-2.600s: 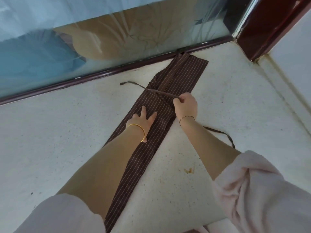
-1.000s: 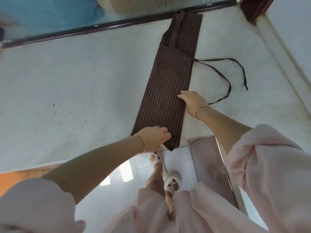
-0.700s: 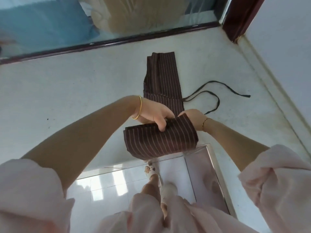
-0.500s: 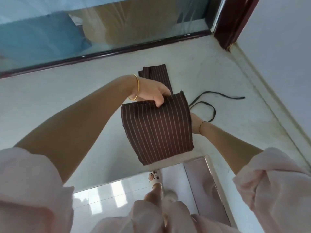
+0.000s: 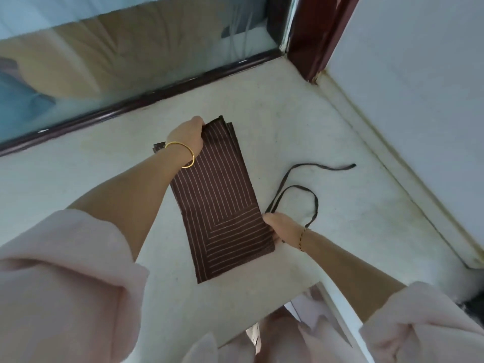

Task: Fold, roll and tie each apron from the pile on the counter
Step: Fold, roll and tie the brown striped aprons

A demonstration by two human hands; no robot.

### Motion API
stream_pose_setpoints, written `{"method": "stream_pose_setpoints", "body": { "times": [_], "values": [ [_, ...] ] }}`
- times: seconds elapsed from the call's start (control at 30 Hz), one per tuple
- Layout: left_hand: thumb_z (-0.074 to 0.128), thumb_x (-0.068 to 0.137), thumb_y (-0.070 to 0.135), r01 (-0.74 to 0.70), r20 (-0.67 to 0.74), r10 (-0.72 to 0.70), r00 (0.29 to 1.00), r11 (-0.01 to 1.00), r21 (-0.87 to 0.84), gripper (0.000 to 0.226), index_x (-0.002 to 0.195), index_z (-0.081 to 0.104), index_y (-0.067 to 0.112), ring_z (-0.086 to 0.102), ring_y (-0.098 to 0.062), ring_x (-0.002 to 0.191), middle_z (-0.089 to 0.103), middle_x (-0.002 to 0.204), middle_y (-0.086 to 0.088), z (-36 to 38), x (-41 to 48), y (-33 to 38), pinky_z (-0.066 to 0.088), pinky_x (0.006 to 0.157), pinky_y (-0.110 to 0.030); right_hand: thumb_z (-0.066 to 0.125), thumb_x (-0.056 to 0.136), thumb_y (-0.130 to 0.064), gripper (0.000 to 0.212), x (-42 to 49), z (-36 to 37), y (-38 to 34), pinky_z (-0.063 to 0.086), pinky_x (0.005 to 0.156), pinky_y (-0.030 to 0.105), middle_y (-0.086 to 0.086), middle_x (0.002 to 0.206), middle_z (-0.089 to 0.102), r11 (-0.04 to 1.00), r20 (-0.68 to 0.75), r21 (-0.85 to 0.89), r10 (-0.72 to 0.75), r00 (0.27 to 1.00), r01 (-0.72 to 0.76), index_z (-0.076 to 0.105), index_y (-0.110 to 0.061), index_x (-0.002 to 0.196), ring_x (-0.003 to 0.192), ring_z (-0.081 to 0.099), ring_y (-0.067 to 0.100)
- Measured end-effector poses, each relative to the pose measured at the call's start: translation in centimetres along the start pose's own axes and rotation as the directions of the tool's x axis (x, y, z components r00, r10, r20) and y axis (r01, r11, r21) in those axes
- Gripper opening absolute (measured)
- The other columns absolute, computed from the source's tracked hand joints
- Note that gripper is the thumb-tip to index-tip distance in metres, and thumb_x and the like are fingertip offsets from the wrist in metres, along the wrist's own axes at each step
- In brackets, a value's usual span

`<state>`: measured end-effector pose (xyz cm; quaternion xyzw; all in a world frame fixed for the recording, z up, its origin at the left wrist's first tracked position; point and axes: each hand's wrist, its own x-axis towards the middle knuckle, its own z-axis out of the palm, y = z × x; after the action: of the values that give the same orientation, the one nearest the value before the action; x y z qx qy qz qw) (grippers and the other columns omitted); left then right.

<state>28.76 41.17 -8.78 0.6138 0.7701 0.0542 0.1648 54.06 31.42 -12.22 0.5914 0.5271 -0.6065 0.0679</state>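
Pale counter (image 5: 288,132) bears a folded brown pinstriped apron (image 5: 220,205), left grip (image 5: 187,133) holding its far end, right grip (image 5: 284,227) its side.

Pale speckled stone counter with one folded striped apron on it

The counter (image 5: 288,142) carries a brown, white-striped apron (image 5: 222,200), folded into a long rectangle that runs from near the counter's front edge toward the dark window rail (image 5: 131,105) behind it. Right of the apron, its thin dark tie (image 5: 316,205) loops and trails loose over bare stone toward the raised pale kerb (image 5: 396,163) along the wall.
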Motion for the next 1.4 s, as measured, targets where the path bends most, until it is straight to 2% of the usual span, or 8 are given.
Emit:
{"method": "stream_pose_setpoints", "body": {
  "times": [0.13, 0.33, 0.57, 0.8, 1.03, 1.2, 1.33, 1.4],
  "values": [
    [0.037, 0.098, 0.008, -0.094, 0.034, 0.093, 0.995, 0.995, 0.028, 0.028, 0.125, 0.045, 0.007, 0.058, -0.034, 0.092, 0.060, 0.106, -0.019, 2.5, 2.1, 0.1, 0.047, 0.078, -0.042, 0.023, 0.074, -0.082, 0.097, 0.5, 0.2, 0.5, 0.045, 0.098, 0.036, 0.015, 0.108, 0.067, 0.999, -0.004, -0.034, -0.034, 0.999, 0.034, 0.067, -0.002, 0.106, 0.103, 0.063, 0.026],
    [0.038, 0.095, 0.005, -0.165, 0.063, 0.156, 0.986, 0.969, 0.182, 0.023, 0.117, 0.043, 0.002, 0.057, -0.034, 0.082, 0.058, 0.096, -0.019, 3.5, 4.4, 0.7, 0.045, 0.067, -0.042, 0.042, 0.096, -0.047, 0.048, 1.5, 0.2, 0.0, 0.049, 0.094, 0.038, 0.009, 0.109, 0.067, 0.952, 0.040, -0.279, -0.119, 0.992, 0.126, 0.063, -0.007, 0.113, 0.099, 0.063, 0.023],
    [0.046, 0.092, 0.000, -0.121, 0.141, 0.092, 0.986, 0.970, 0.213, 0.032, 0.123, 0.041, -0.002, 0.054, -0.036, 0.098, 0.051, 0.111, -0.023, 3.9, 6.5, 0.8, 0.046, 0.082, -0.043, 0.040, 0.095, -0.051, 0.052, 2.4, 0.4, 0.3, 0.054, 0.081, 0.036, 0.012, 0.094, 0.067, 0.936, -0.035, -0.340, -0.114, 0.993, 0.096, 0.061, -0.004, 0.097, 0.085, 0.064, 0.025],
    [0.048, 0.088, -0.002, 0.000, 0.022, -0.003, 1.000, 0.987, 0.158, 0.040, 0.126, 0.035, -0.002, 0.049, -0.040, 0.105, 0.047, 0.118, -0.026, 4.1, 6.6, -0.1, 0.045, 0.087, -0.047, 0.033, 0.093, -0.060, 0.044, 2.8, -1.2, -0.9, 0.053, 0.070, 0.030, -0.003, 0.081, 0.058, 0.790, -0.333, -0.610, -0.188, 0.924, -0.059, 0.050, -0.020, 0.089, 0.075, 0.059, 0.015],
    [0.050, 0.089, 0.002, 0.033, -0.062, -0.016, 0.998, 0.957, 0.289, 0.040, 0.125, 0.034, -0.001, 0.053, -0.038, 0.097, 0.052, 0.109, -0.025, 4.1, 6.3, -0.8, 0.046, 0.079, -0.043, 0.030, 0.092, -0.064, 0.050, 3.4, -0.9, -1.5, 0.052, 0.066, 0.029, -0.003, 0.080, 0.061, 0.725, -0.392, -0.671, -0.171, 0.904, -0.154, 0.053, -0.019, 0.092, 0.072, 0.059, 0.014],
    [0.047, 0.088, 0.004, 0.041, -0.169, 0.024, 0.985, 0.929, 0.368, 0.037, 0.123, 0.038, 0.000, 0.046, -0.036, 0.102, 0.048, 0.114, -0.022, 4.1, 5.6, -1.2, 0.039, 0.090, -0.045, 0.030, 0.092, -0.064, 0.047, 3.4, -0.5, -1.5, 0.048, 0.060, 0.026, -0.004, 0.076, 0.058, 0.698, -0.434, -0.689, -0.183, 0.882, -0.195, 0.048, -0.020, 0.088, 0.066, 0.055, 0.013],
    [0.040, 0.092, 0.014, -0.093, -0.229, 0.171, 0.958, 0.944, 0.316, 0.029, 0.119, 0.045, 0.006, 0.044, -0.033, 0.104, 0.045, 0.119, -0.017, 5.7, 2.2, 0.6, 0.040, 0.093, -0.045, 0.030, 0.091, -0.064, 0.046, 3.2, -0.2, -1.2, 0.044, 0.056, 0.025, -0.006, 0.069, 0.052, 0.709, -0.474, -0.677, -0.219, 0.853, -0.194, 0.045, -0.021, 0.086, 0.061, 0.051, 0.012],
    [0.039, 0.096, 0.028, -0.069, -0.142, 0.103, 0.985, 0.973, 0.222, 0.037, 0.129, 0.042, 0.012, 0.041, -0.034, 0.117, 0.040, 0.133, -0.016, 7.6, -0.4, 1.0, 0.035, 0.099, -0.047, 0.031, 0.091, -0.063, 0.045, 3.0, 0.0, -1.0, 0.048, 0.058, 0.026, -0.006, 0.068, 0.052, 0.724, -0.478, -0.667, -0.233, 0.847, -0.177, 0.044, -0.020, 0.089, 0.060, 0.053, 0.012]
  ]
}}
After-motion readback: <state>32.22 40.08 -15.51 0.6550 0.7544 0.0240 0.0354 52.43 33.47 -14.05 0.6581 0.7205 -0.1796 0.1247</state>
